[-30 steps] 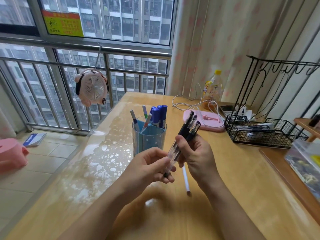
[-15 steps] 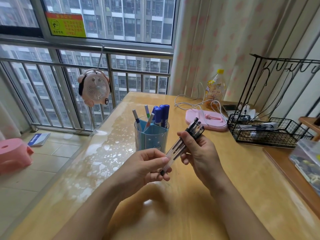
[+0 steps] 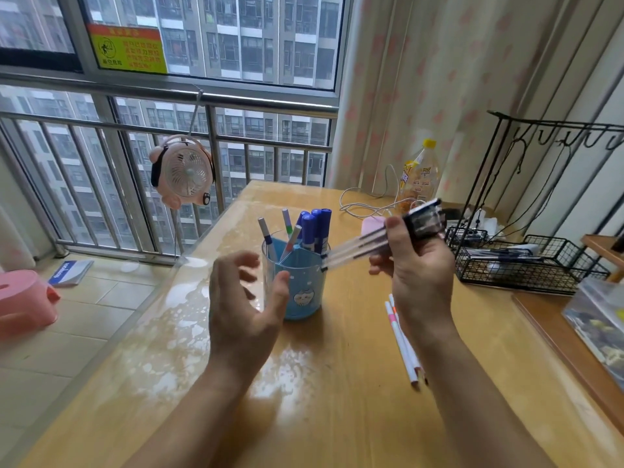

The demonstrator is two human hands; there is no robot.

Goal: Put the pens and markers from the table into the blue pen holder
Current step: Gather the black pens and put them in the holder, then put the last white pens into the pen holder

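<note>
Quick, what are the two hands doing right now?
Left hand: open, holding nothing, beside the blue pen holder.
Right hand: closed on a bunch of clear pens.

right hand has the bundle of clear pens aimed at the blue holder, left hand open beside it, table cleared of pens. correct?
Not quite: the table isn't cleared. The head view shows two white pens lying on the table by the right wrist. The rest holds: the right hand grips the clear pens, tips toward the blue holder, and the left hand is open beside it.
</note>
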